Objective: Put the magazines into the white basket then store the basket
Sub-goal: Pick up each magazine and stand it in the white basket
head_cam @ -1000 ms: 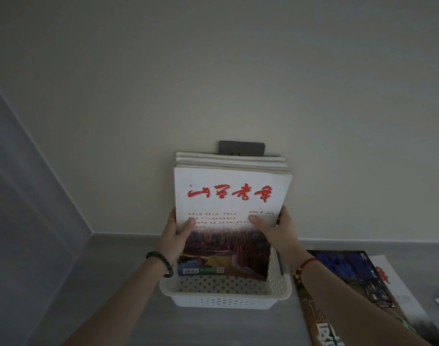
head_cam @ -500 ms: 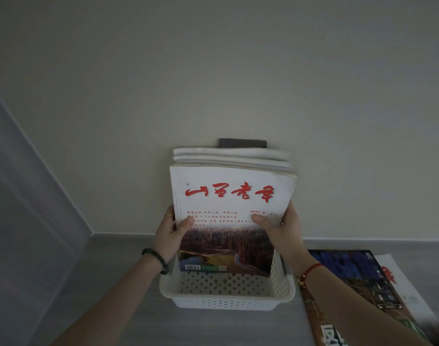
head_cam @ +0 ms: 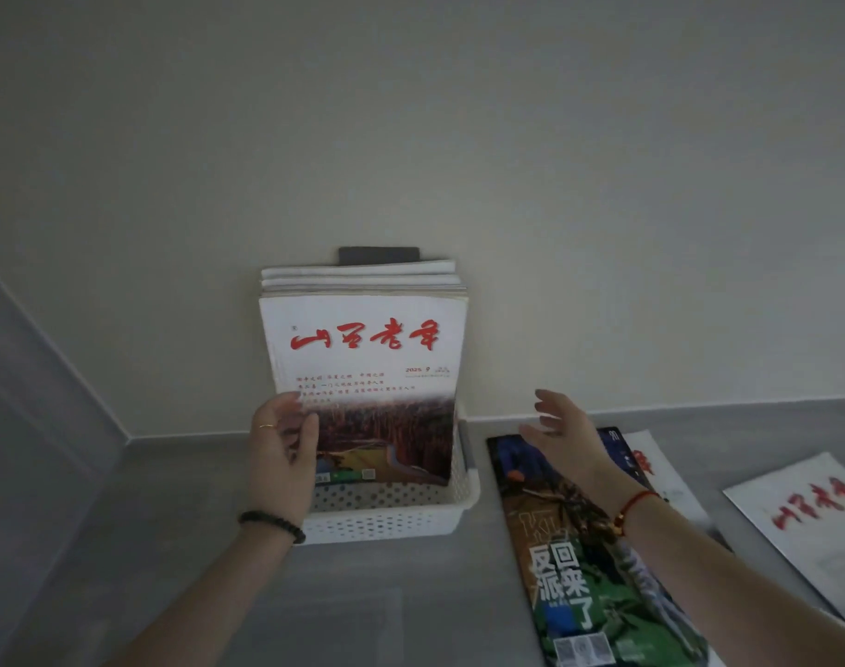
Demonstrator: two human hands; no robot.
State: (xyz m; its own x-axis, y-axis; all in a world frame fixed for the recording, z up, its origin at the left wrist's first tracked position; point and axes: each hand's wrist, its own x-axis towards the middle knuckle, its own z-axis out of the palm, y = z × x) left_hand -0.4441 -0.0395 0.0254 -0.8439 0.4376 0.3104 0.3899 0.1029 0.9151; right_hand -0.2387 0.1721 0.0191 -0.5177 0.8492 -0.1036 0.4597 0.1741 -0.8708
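Note:
A stack of magazines (head_cam: 362, 349) stands upright in the white perforated basket (head_cam: 391, 519) against the wall; the front one has a white cover with red characters. My left hand (head_cam: 281, 454) grips the stack's lower left edge. My right hand (head_cam: 560, 435) hovers open, fingers spread, to the right of the basket and above a dark magazine with a green cover (head_cam: 598, 580) lying flat on the grey surface. Two more magazines lie flat further right: one mostly covered (head_cam: 651, 459) and a white one with red characters (head_cam: 815, 517).
The basket sits on a grey surface (head_cam: 170, 546) that meets a pale wall (head_cam: 410, 137). A dark wall plate (head_cam: 379, 255) shows just above the stack. A grey panel (head_cam: 35, 402) closes off the left side.
My right hand has let go of the stack and moved right, over the flat dark magazine. My left hand still holds the stack. The view has shifted right, showing another white magazine.

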